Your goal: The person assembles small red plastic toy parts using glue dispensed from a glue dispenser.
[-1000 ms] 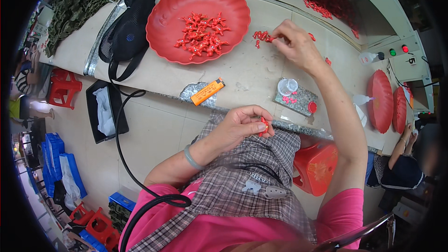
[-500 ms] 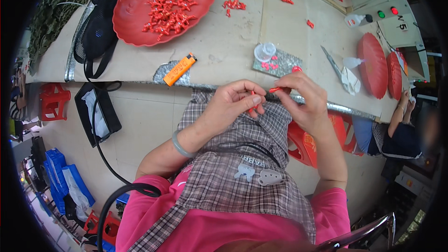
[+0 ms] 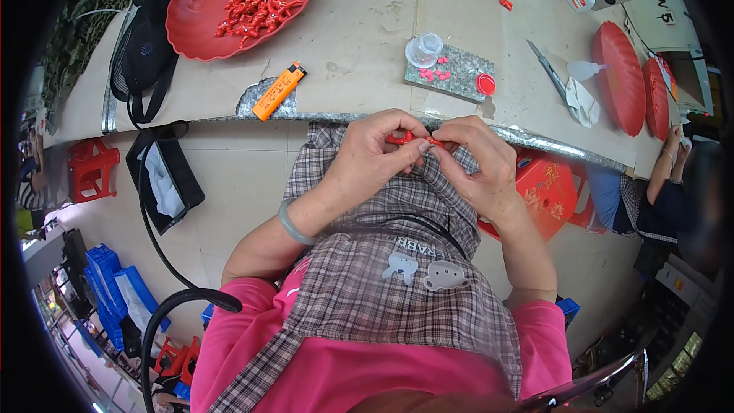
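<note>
My left hand [image 3: 371,154] pinches a small glossy red figure piece [image 3: 397,139] between thumb and fingers, just off the table's front edge. Against it, my right hand [image 3: 483,167] is closed on a smaller red piece [image 3: 436,142]. The two pieces meet or nearly meet; fingertips hide the exact contact. Beyond my hands, a grey speckled stone slab [image 3: 463,69] bears a clear plastic cup [image 3: 425,50], several small pink bits [image 3: 433,76] and a round red cap or shallow dish [image 3: 485,84].
A large red fluted tray [image 3: 191,27] holds many red figures at left. An orange lighter [image 3: 279,92] lies near the edge. Tweezers [image 3: 546,69], a white cloth [image 3: 582,105], a small bottle [image 3: 584,0] and red trays [image 3: 618,80] stand at right. Another person's arm [image 3: 665,160] shows beyond.
My right hand has moved left and in to my left hand, bringing its red piece against the other. The round red cap on the slab is now uncovered. The whole view has shifted slightly.
</note>
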